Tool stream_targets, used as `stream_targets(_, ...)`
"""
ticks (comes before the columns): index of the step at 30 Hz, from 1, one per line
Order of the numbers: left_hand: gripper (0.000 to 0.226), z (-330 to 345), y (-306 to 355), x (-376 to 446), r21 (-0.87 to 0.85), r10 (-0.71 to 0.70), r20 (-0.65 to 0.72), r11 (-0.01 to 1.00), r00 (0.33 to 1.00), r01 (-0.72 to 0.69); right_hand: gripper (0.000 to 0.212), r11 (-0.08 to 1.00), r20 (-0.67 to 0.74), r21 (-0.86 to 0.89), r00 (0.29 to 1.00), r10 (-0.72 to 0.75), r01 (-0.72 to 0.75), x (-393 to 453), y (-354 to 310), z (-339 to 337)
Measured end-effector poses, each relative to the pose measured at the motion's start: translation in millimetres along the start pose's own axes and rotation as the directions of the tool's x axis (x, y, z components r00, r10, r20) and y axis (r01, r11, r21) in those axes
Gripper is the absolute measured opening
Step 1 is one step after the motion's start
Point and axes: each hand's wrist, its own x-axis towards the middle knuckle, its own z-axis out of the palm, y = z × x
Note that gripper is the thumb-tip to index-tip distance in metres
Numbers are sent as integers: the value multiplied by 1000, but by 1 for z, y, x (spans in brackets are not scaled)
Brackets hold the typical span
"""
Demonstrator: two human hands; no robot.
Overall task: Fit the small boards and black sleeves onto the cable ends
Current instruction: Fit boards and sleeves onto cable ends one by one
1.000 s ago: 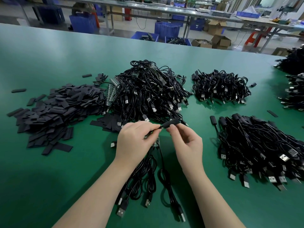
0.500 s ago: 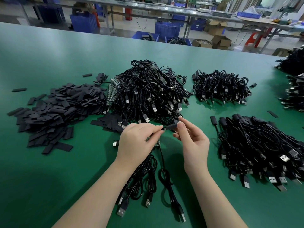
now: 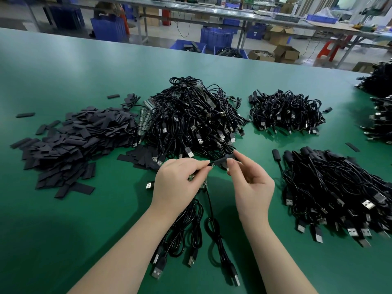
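Sleeve held between our hands
Our left hand (image 3: 178, 179) and right hand (image 3: 252, 185) pinch one black sleeve (image 3: 222, 160) with curled fingers; heaped USB cables (image 3: 191, 122) lie just behind on the table (image 3: 63, 230).

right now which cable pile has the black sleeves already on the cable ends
The pile at the near right, just right of the right hand. Its far-side cable ends wear fat black sleeves; the big centre pile shows none.
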Motion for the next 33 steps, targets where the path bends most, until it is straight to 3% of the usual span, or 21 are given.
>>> stream_targets(15, 12, 1, 4, -2, -33, -15, 38, 999, 999, 16, 29, 998, -58, 38, 997, 47, -45, 1, 2, 1)
stream_targets(20, 13, 1, 5, -1, -97, -62, 28, 993, 998, 65, 30, 975, 34, 131, 984, 176, -179, 0, 1, 3)
stream_targets(23, 14, 0, 2, 0, -58, -24, 50, 998, 998, 27, 13, 963, 148, 108, 961, 232, -249, 1, -1, 5)
stream_targets(25, 14, -1, 0, 1, -21, 6, 66, 1000, 998, -5, 13, 955, 189, 109, 949, 251, -274, 1, -2, 5)
stream_targets(33, 11, -3, 3, 3, -56, -39, 70, 997, 997, 43, 25, 971, 223, 24, 948, 225, -236, 3, -1, 2)
